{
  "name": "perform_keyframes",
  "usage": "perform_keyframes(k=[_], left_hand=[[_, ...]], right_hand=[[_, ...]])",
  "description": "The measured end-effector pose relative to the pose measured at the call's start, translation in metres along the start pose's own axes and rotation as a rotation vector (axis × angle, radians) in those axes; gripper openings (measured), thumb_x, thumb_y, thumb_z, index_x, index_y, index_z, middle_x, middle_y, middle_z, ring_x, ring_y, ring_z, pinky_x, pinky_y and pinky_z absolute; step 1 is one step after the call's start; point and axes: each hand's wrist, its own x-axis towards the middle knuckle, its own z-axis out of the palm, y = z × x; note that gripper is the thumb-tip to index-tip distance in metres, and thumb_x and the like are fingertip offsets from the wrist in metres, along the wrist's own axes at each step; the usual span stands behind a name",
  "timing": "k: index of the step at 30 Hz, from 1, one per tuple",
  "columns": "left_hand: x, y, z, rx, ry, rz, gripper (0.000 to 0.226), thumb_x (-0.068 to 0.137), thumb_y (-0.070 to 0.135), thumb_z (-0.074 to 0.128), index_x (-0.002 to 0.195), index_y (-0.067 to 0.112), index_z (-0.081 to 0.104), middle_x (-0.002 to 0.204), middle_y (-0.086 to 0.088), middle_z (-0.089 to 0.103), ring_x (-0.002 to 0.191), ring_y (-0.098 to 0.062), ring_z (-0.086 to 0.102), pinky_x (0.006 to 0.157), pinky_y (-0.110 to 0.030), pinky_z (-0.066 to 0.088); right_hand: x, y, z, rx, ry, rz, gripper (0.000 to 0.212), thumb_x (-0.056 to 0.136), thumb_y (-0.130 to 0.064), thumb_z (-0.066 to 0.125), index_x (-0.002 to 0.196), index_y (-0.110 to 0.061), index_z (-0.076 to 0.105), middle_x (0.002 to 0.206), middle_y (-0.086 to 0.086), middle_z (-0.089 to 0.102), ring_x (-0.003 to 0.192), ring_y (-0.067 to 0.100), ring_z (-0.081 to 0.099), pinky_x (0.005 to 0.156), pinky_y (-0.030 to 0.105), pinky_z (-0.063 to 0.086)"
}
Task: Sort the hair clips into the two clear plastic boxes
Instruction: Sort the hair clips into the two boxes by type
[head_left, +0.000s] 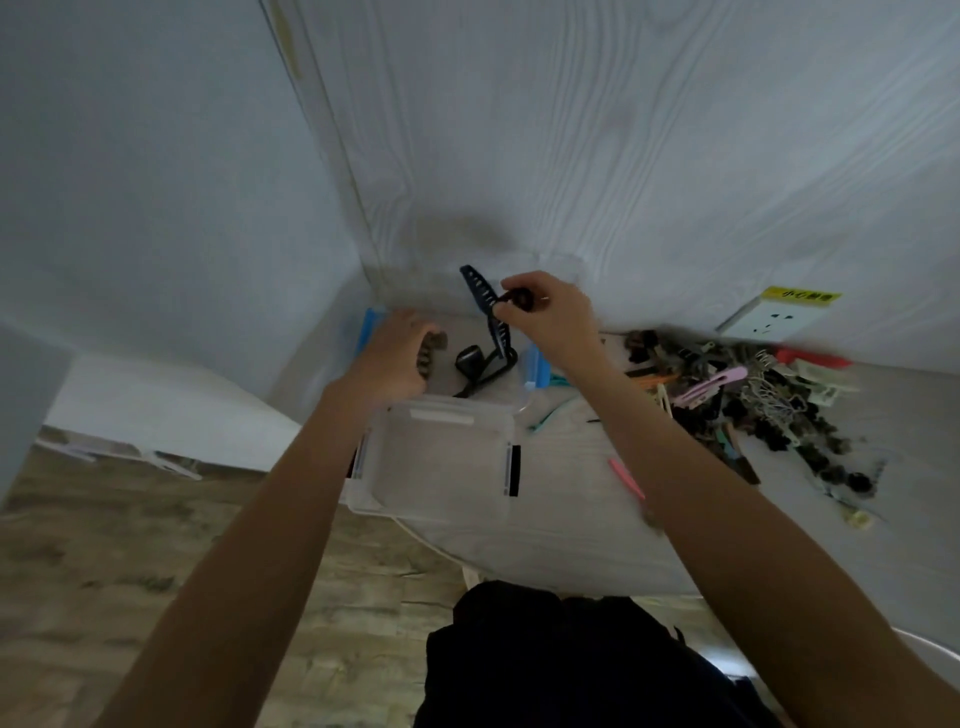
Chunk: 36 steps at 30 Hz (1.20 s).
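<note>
Head view: right hand (545, 317) pinches a long dark-blue clip (485, 306) by its hinge end, toothed arm sticking up and left of the fingers, over the far box (535, 364), the one with blue latches. Left hand (395, 358) has its fingers curled round a brown mottled claw clip (428, 353), low inside that same box.

Advice for the drop: lower the blue clip until its tip is below the box rim, then release. It's long, so lay it lengthwise or it'll probably bridge the wall. Keep the left hand clear of its fall.

Clip looks like rigid plastic, thin, slotted along its length. A few black clips (470, 361) already lie just below the right hand. Near box (441, 457), toward the wrists, looks empty. Unsorted pile (748, 395) sits well right of the right hand on the table (571, 519).
</note>
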Motion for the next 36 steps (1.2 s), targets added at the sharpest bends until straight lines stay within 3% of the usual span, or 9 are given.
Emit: perform_keyframes(k=[3, 7, 15, 19, 22, 25, 27, 30, 36], left_hand=[[-0.012, 0.007, -0.011, 0.021, 0.198, 0.021, 0.058, 0.074, -0.001, 0.065, 0.129, 0.009, 0.048, 0.135, -0.016, 0.043, 0.127, -0.031, 0.039, 0.099, -0.033, 0.035], [-0.032, 0.012, -0.009, -0.005, 0.463, -0.005, 0.037, 0.087, 0.019, 0.056, 0.124, 0.019, 0.053, 0.116, -0.005, 0.061, 0.105, -0.023, 0.057, 0.084, -0.034, 0.045], [-0.042, 0.072, 0.021, -0.188, 0.656, 0.095, 0.025, 0.087, 0.033, 0.050, 0.103, 0.019, 0.064, 0.075, 0.003, 0.067, 0.062, -0.010, 0.057, 0.064, -0.023, 0.044], [-0.024, 0.130, 0.064, -0.140, 0.455, 0.256, 0.027, 0.087, 0.028, 0.053, 0.110, 0.020, 0.062, 0.089, 0.005, 0.067, 0.072, -0.001, 0.052, 0.068, -0.015, 0.038], [-0.002, 0.159, 0.107, -0.053, 0.161, 0.289, 0.039, 0.085, 0.027, 0.056, 0.123, 0.014, 0.053, 0.119, -0.006, 0.058, 0.111, -0.020, 0.051, 0.087, -0.030, 0.042], [0.016, 0.185, 0.147, 0.082, 0.031, 0.287, 0.049, 0.082, 0.030, 0.061, 0.128, 0.016, 0.048, 0.130, -0.008, 0.050, 0.123, -0.027, 0.042, 0.094, -0.036, 0.040], [0.026, 0.204, 0.163, 0.107, 0.035, 0.279, 0.053, 0.082, 0.030, 0.062, 0.130, 0.014, 0.046, 0.134, -0.010, 0.047, 0.125, -0.030, 0.040, 0.101, -0.039, 0.036], [0.046, 0.229, 0.171, 0.128, 0.133, 0.287, 0.051, 0.084, 0.029, 0.060, 0.130, 0.011, 0.047, 0.132, -0.013, 0.048, 0.121, -0.032, 0.043, 0.100, -0.040, 0.037], [0.089, 0.274, 0.174, 0.320, 0.150, 0.247, 0.060, 0.081, 0.024, 0.060, 0.135, 0.015, 0.038, 0.141, -0.010, 0.040, 0.130, -0.031, 0.034, 0.105, -0.044, 0.032]], right_hand=[[0.004, 0.002, 0.025, -0.235, -0.036, -0.045, 0.038, 0.081, -0.033, 0.069, 0.111, -0.010, 0.065, 0.107, 0.007, 0.069, 0.097, 0.017, 0.062, 0.072, 0.011, 0.037], [0.002, -0.001, 0.050, -0.281, -0.120, -0.026, 0.040, 0.092, -0.041, 0.051, 0.105, -0.006, 0.066, 0.100, 0.012, 0.070, 0.092, 0.024, 0.064, 0.076, 0.031, 0.048], [-0.053, 0.043, -0.020, -0.287, 0.054, -0.403, 0.027, 0.092, -0.022, 0.049, 0.109, -0.008, 0.065, 0.112, 0.011, 0.064, 0.104, 0.025, 0.056, 0.093, 0.025, 0.037], [-0.091, 0.111, -0.086, -0.407, 0.209, -0.356, 0.024, 0.090, -0.018, 0.050, 0.099, -0.004, 0.067, 0.106, 0.018, 0.064, 0.102, 0.029, 0.054, 0.091, 0.036, 0.043], [-0.097, 0.171, -0.128, -0.637, 0.099, -0.140, 0.032, 0.089, -0.027, 0.044, 0.108, -0.007, 0.061, 0.119, 0.020, 0.057, 0.111, 0.037, 0.052, 0.094, 0.051, 0.045], [-0.102, 0.212, -0.159, -0.839, 0.000, 0.062, 0.044, 0.087, -0.037, 0.047, 0.125, -0.015, 0.051, 0.134, 0.020, 0.048, 0.127, 0.043, 0.041, 0.100, 0.062, 0.035], [-0.106, 0.234, -0.173, -0.848, -0.024, 0.139, 0.047, 0.089, -0.038, 0.051, 0.131, -0.017, 0.048, 0.138, 0.021, 0.045, 0.131, 0.045, 0.036, 0.102, 0.063, 0.029], [-0.106, 0.259, -0.189, -0.878, -0.177, 0.109, 0.052, 0.091, -0.046, 0.028, 0.129, -0.018, 0.049, 0.141, 0.016, 0.043, 0.137, 0.036, 0.029, 0.111, 0.053, 0.026], [-0.110, 0.261, -0.211, -0.691, -0.006, -0.035, 0.025, 0.080, -0.010, 0.060, 0.105, -0.005, 0.061, 0.113, 0.018, 0.058, 0.107, 0.041, 0.051, 0.093, 0.040, 0.039]])
